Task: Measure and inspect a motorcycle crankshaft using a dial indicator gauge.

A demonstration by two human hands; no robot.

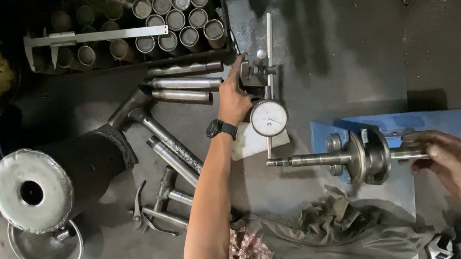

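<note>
Two bare hands work over a grey metal bench. Nearest the camera, a crumpled olive-green rag point(337, 231) lies along the bench's near edge. Just beyond it, the right hand point(451, 163) closes its fingers around the right end of a steel shaft with a flanged disc point(352, 156), which lies level across a blue support block point(425, 121), its thin end pointing left. Farther on, the left hand point(235, 94), a black wristwatch point(221, 128) on its wrist, grips the dark clamp of a round white-faced dial gauge on a slim upright stand point(269, 117); the gauge's stem reaches down to touch the shaft's thin end. Left of that arm, several long steel rods point(173, 146) lie scattered near a large dark cylinder with a silver holed end cap point(42, 188). Farthest away, a tray of short open metal tubes point(174, 22) stands on end, and a steel vernier caliper point(94, 36) rests across it.
</note>
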